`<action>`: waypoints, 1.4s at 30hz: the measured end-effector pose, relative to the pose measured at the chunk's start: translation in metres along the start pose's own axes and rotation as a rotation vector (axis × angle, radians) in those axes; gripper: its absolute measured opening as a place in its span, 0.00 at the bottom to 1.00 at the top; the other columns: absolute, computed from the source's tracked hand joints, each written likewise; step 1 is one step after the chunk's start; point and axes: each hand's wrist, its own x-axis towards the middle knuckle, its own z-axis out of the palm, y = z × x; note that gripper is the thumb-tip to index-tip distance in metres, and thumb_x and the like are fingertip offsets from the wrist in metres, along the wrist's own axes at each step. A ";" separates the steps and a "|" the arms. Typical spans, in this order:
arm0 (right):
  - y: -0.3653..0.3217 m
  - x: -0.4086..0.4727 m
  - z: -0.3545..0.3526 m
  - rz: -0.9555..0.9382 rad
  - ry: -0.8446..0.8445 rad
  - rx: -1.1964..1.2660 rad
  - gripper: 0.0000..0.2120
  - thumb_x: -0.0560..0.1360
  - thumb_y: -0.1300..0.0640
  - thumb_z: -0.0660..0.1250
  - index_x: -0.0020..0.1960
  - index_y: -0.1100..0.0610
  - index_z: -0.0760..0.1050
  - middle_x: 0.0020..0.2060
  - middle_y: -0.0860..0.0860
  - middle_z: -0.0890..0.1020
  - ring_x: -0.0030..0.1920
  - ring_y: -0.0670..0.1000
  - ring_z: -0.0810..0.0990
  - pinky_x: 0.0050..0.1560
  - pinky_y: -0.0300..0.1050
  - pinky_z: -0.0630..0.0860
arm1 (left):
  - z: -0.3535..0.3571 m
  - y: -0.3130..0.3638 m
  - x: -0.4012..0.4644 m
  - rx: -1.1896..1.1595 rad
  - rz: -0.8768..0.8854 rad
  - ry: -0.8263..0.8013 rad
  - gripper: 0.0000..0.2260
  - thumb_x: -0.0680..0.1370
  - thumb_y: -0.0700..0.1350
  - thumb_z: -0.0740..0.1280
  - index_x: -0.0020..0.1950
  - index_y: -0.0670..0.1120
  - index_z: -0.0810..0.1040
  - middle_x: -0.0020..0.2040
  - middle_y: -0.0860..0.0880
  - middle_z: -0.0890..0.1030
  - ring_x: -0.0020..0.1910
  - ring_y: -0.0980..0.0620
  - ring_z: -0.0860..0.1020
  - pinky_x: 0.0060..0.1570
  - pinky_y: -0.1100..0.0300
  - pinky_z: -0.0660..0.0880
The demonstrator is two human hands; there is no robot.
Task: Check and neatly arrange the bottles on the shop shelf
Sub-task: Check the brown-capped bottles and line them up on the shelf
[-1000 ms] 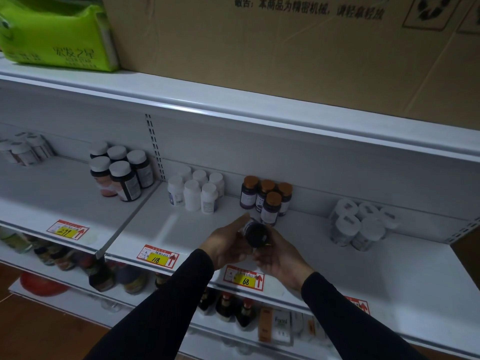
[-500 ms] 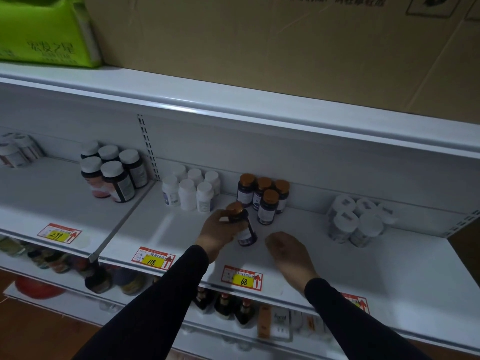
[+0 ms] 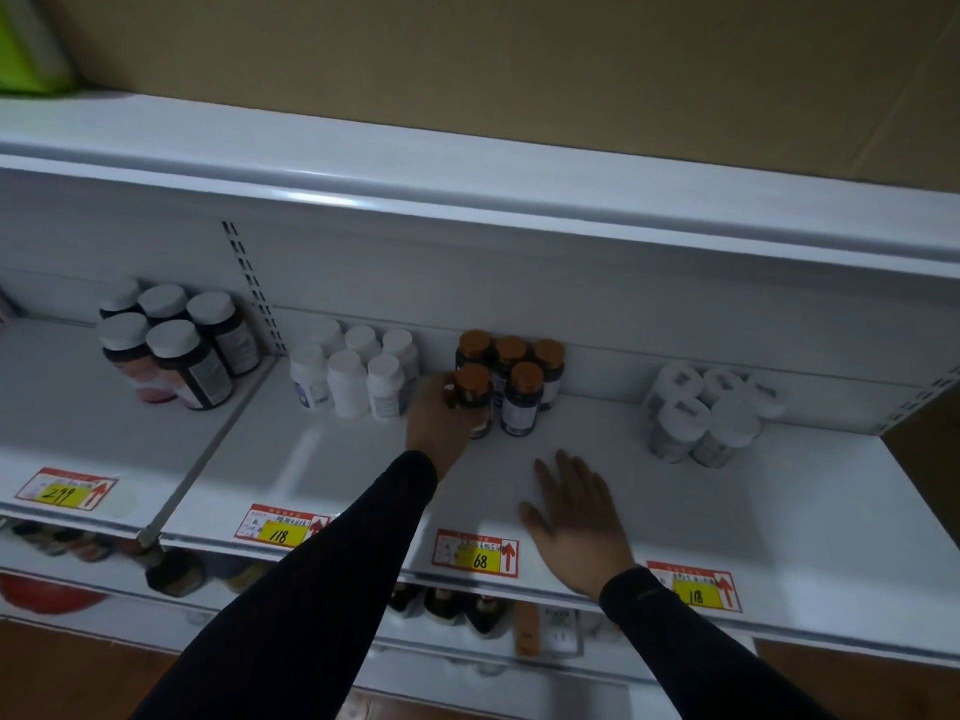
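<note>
My left hand grips a dark bottle with an orange cap, standing upright on the white shelf at the front left of the orange-capped group. That group stands in two rows against the back panel. My right hand lies flat and open on the shelf in front of the group, fingers spread, holding nothing. Left of my hand is a cluster of white bottles. Further left stand dark bottles with white caps. At the right is a group of pale bottles with labelled caps.
Price tags hang on the shelf's front edge: 299, 118, 68 and another 118. A metal divider rail splits the shelf. A cardboard box sits on top. Lower shelves hold more bottles.
The bottle, earlier held in both hands in front of the shelf, was set upright and moved back against the orange-capped group by my left hand. My right hand let go and lies flat.
</note>
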 end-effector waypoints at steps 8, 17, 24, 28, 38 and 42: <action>-0.001 -0.002 0.004 0.016 0.057 -0.025 0.34 0.81 0.36 0.41 0.72 0.56 0.71 0.72 0.61 0.71 0.71 0.63 0.71 0.70 0.61 0.66 | 0.016 -0.004 0.014 0.065 0.017 0.012 0.06 0.72 0.40 0.72 0.47 0.45 0.80 0.44 0.48 0.84 0.45 0.49 0.82 0.44 0.55 0.78; -0.001 -0.003 0.005 0.013 0.115 -0.016 0.33 0.82 0.36 0.45 0.71 0.56 0.72 0.71 0.61 0.72 0.70 0.63 0.72 0.70 0.61 0.68 | 0.020 -0.005 0.012 0.050 -0.021 0.040 0.12 0.73 0.42 0.72 0.54 0.46 0.74 0.48 0.52 0.79 0.46 0.54 0.76 0.43 0.60 0.71; 0.000 -0.003 0.006 0.008 0.110 -0.025 0.33 0.81 0.36 0.44 0.73 0.55 0.70 0.72 0.60 0.70 0.71 0.62 0.70 0.71 0.59 0.64 | 0.006 -0.009 0.020 0.109 0.018 0.017 0.05 0.75 0.36 0.61 0.40 0.41 0.72 0.35 0.50 0.75 0.35 0.52 0.71 0.34 0.61 0.66; 0.000 -0.003 0.006 -0.002 0.112 -0.032 0.35 0.80 0.34 0.42 0.75 0.54 0.67 0.75 0.59 0.66 0.74 0.61 0.66 0.74 0.56 0.57 | -0.004 0.000 0.037 0.184 0.005 0.112 0.05 0.79 0.42 0.63 0.47 0.42 0.76 0.42 0.46 0.78 0.42 0.46 0.76 0.41 0.57 0.71; -0.001 -0.003 0.005 0.000 0.142 0.006 0.34 0.81 0.36 0.44 0.72 0.56 0.72 0.72 0.60 0.71 0.71 0.62 0.71 0.71 0.60 0.66 | -0.004 0.037 0.064 -0.202 -0.152 -0.083 0.08 0.77 0.41 0.69 0.38 0.50 0.78 0.39 0.50 0.81 0.44 0.48 0.79 0.49 0.56 0.77; -0.001 -0.003 0.004 0.002 0.142 0.015 0.33 0.81 0.36 0.44 0.72 0.56 0.72 0.71 0.60 0.71 0.71 0.61 0.71 0.71 0.60 0.66 | 0.000 0.042 0.064 -0.158 -0.158 -0.108 0.12 0.78 0.38 0.67 0.37 0.50 0.72 0.37 0.52 0.76 0.35 0.54 0.73 0.32 0.63 0.68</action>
